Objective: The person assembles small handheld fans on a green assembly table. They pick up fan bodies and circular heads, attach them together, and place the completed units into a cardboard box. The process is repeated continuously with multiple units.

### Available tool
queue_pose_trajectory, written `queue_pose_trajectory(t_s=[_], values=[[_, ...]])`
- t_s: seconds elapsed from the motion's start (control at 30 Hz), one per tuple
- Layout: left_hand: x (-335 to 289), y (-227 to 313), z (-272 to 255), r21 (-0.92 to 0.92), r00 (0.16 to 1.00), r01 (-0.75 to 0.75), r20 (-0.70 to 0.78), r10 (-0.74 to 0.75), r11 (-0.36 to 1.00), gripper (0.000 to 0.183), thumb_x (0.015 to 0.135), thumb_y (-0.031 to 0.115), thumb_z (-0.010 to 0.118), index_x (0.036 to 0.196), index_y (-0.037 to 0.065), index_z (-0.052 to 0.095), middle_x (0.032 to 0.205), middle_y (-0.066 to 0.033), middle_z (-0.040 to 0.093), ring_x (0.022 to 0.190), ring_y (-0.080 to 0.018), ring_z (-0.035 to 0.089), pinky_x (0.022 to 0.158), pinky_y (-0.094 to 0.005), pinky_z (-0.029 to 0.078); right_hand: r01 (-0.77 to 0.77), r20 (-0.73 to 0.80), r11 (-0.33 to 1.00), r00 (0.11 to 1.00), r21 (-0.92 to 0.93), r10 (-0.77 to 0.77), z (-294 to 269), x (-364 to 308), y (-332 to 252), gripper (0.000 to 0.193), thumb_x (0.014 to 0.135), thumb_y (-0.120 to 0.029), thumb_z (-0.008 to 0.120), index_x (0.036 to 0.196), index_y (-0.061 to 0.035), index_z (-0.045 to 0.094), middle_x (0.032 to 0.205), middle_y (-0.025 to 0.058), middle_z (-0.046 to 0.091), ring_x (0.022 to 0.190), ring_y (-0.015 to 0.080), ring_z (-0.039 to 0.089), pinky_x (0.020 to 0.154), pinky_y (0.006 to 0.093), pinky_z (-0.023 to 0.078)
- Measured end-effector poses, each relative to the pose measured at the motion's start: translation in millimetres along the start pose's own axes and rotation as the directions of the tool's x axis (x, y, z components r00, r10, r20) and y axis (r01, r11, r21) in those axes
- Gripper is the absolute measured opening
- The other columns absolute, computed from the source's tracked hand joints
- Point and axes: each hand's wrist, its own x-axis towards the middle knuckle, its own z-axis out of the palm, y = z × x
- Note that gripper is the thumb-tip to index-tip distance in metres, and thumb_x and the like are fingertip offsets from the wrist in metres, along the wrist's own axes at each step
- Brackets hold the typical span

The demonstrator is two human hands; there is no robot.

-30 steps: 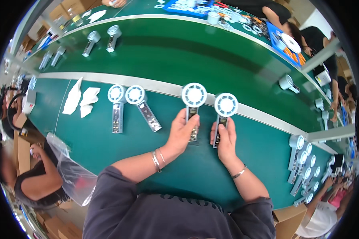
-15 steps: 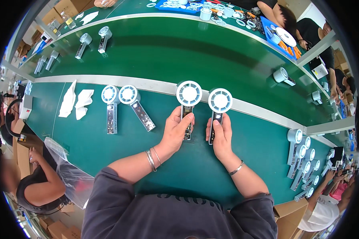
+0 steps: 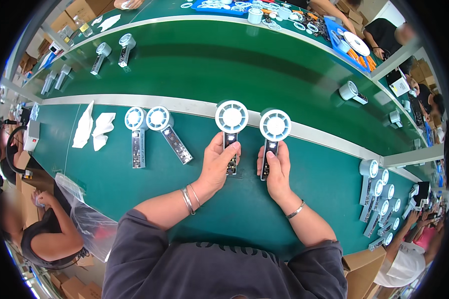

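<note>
My left hand [image 3: 218, 162] is closed around the handle of a handheld fan [image 3: 232, 118], thumb over its exposed circuit board. A second handheld fan [image 3: 275, 125] is gripped by its handle in my right hand [image 3: 276, 167], the thumb again lying on the board. Both fans stand upright side by side, round light-blue heads away from me, a small gap between them. Left of my left hand, two more such fans [image 3: 138, 137] [image 3: 169, 132] lie on the green table, their boards uncovered.
Several fans [image 3: 376, 199] lie in rows at the table's right end. White tissues [image 3: 104, 130] lie at the left. Beyond a metal rail [image 3: 194, 105] runs a green conveyor belt [image 3: 209, 60] carrying scattered fans. Blue trays [image 3: 341, 47] of parts stand on its far side. Co-workers sit around.
The fan in my left hand has shifted slightly left and turned a little, away from the other fan. My right hand has hardly moved. Fans on the belt have slid slightly left.
</note>
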Motion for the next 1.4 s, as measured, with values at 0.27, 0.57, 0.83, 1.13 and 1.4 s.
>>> queue_pose_trajectory(t_s=[0.27,0.57,0.83,1.13,1.4], values=[[-0.9,0.6,-1.0,-0.022,1.0,0.009,0.011,-0.009,1.0,0.037,0.086,0.018,0.057,0.117,0.0,0.048,0.074,-0.0028,0.052,0.061,-0.009,0.047,0.055,-0.0217,0.04,0.106,0.036,0.991,0.994,-0.08,-0.103,-1.6,-1.7,-0.2,0.037,0.092,-0.016,0.042,0.123,0.0019,0.032,0.086,0.0051,0.049,0.062,0.0073,0.046,0.052,0.0204,0.041],[-1.4,1.4,0.0,-0.01,0.999,-0.024,0.033,0.024,1.0,0.038,0.084,0.019,0.057,0.116,0.0,0.048,0.074,-0.0037,0.052,0.062,-0.0096,0.048,0.055,-0.0226,0.04,0.095,0.016,0.992,0.995,-0.079,-0.094,-1.2,-2.1,-1.1,0.037,0.092,-0.016,0.042,0.123,0.0014,0.032,0.085,0.005,0.049,0.062,0.0072,0.046,0.052,0.0202,0.041],[-1.9,2.9,0.1,-0.012,0.999,-0.024,0.037,0.025,1.0,0.038,0.083,0.019,0.058,0.115,0.001,0.048,0.074,-0.0041,0.053,0.063,-0.0098,0.048,0.056,-0.0228,0.041,0.106,0.023,0.992,0.994,-0.073,-0.104,-2.0,-1.5,-1.1,0.037,0.091,-0.015,0.042,0.123,0.002,0.032,0.084,0.0049,0.049,0.062,0.0071,0.046,0.052,0.0203,0.041],[-1.2,1.3,-1.1,-0.021,0.999,-0.019,0.041,0.02,1.0,0.038,0.083,0.018,0.057,0.116,0.001,0.048,0.075,-0.0045,0.053,0.063,-0.0103,0.048,0.056,-0.0234,0.041,0.122,0.032,0.99,0.992,-0.074,-0.12,-2.3,-1.1,0.3,0.039,0.091,-0.014,0.042,0.124,0.0015,0.031,0.084,0.0055,0.048,0.06,0.0076,0.046,0.051,0.0204,0.041],[-1.3,1.1,-0.9,-0.034,0.999,-0.018,0.042,0.02,0.999,0.038,0.083,0.018,0.057,0.116,0.001,0.048,0.075,-0.0049,0.053,0.063,-0.0104,0.048,0.056,-0.0234,0.041,0.115,0.035,0.99,0.993,-0.088,-0.112,-3.1,-1.5,1.3,0.039,0.091,-0.016,0.043,0.124,0.0013,0.032,0.084,0.0052,0.049,0.061,0.0074,0.047,0.051,0.0202,0.04]])
